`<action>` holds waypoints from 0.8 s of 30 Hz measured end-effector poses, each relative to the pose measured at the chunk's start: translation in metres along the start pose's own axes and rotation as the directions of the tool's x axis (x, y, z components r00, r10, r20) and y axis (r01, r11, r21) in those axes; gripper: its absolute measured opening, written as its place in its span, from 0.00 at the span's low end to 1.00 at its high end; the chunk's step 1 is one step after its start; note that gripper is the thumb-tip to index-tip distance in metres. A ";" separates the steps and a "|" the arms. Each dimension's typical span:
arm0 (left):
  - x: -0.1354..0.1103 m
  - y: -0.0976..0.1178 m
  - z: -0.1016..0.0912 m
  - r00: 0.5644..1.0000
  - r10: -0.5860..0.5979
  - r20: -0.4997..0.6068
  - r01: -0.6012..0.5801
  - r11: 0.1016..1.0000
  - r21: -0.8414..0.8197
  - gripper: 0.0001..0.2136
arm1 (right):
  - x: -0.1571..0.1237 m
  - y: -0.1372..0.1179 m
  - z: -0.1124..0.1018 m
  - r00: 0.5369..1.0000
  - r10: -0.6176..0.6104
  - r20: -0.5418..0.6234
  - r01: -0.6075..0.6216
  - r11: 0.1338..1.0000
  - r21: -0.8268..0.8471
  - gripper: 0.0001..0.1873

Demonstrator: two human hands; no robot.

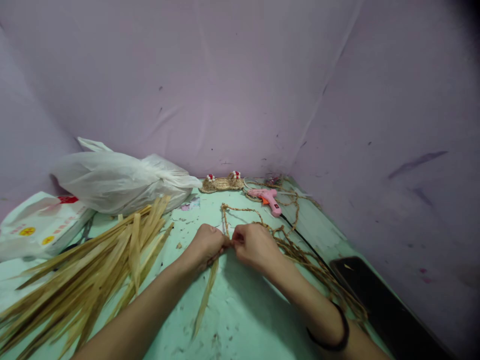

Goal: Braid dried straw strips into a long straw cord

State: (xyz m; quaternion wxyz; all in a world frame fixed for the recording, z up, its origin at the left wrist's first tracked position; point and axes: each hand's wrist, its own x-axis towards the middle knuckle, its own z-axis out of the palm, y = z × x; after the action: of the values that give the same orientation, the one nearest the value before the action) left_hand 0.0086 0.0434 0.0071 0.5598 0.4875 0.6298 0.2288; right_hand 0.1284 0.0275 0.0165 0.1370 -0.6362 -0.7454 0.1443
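My left hand (207,245) is closed, with a dried leaf strip (206,300) hanging out below it toward the near side of the table. My right hand (257,246) pinches close beside it, thumb and fingertips together on the brown twisted fibre between the two hands. From this spot a thin braided cord (225,220) rises, bends, and runs right toward a heap of the same cord (311,260) beyond my right forearm. The fingertips partly hide where strip and cord meet.
Many loose dried leaf strips (101,265) lie on the left, before a tied white plastic bag (123,180) and a printed bag (41,227). At the back are woven straw pieces with beads (223,184) and a pink glue gun (267,198). A dark phone-like slab (375,295) lies right.
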 end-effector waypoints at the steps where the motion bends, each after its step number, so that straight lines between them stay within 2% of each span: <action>1: 0.000 0.000 0.000 1.000 -0.019 -0.006 0.019 1.000 -0.018 0.09 | -0.003 -0.005 -0.003 1.000 0.017 0.005 -0.017 0.999 -0.041 0.08; 5: 0.001 -0.001 -0.002 0.995 -0.095 0.022 0.098 0.986 -0.136 0.07 | -0.013 -0.024 -0.005 0.998 0.020 0.057 -0.013 0.992 -0.122 0.11; 8: 0.004 -0.004 -0.005 0.997 -0.049 0.056 0.059 0.977 -0.205 0.06 | -0.018 -0.035 -0.002 0.994 -0.012 0.106 0.025 0.992 -0.124 0.12; 11: 0.007 -0.006 -0.012 0.994 0.004 0.110 0.014 0.986 -0.168 0.05 | -0.018 -0.032 -0.005 0.994 -0.037 0.102 0.046 0.995 -0.087 0.11; 14: 0.009 -0.005 -0.019 0.977 0.026 0.212 0.000 0.993 -0.121 0.05 | -0.010 -0.015 -0.015 0.998 -0.014 0.067 0.010 0.998 0.062 0.11; 18: 0.009 -0.004 -0.023 0.972 0.032 0.235 -0.012 0.996 -0.086 0.07 | 0.008 0.012 -0.015 0.986 0.152 -0.070 -0.116 0.923 0.368 0.11; 19: 0.009 -0.004 -0.023 0.971 0.034 0.235 -0.017 0.997 -0.077 0.07 | 0.011 0.016 -0.012 0.983 0.181 -0.035 -0.146 0.880 0.453 0.09; 21: 0.010 -0.005 -0.023 0.970 0.047 0.238 -0.031 0.997 -0.071 0.07 | 0.016 0.018 -0.003 0.969 0.207 0.132 -0.245 0.760 0.602 0.07; 24: 0.010 -0.006 -0.022 0.970 0.060 0.234 -0.040 0.995 -0.091 0.05 | 0.015 0.012 0.006 0.906 0.161 0.392 -0.408 0.580 0.705 0.08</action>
State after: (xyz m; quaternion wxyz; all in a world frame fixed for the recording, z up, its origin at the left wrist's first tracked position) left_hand -0.0128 0.0551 0.0031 0.6451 0.5026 0.5359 0.2100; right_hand 0.1348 0.0439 0.0065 0.2618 -0.5992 -0.5085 0.5602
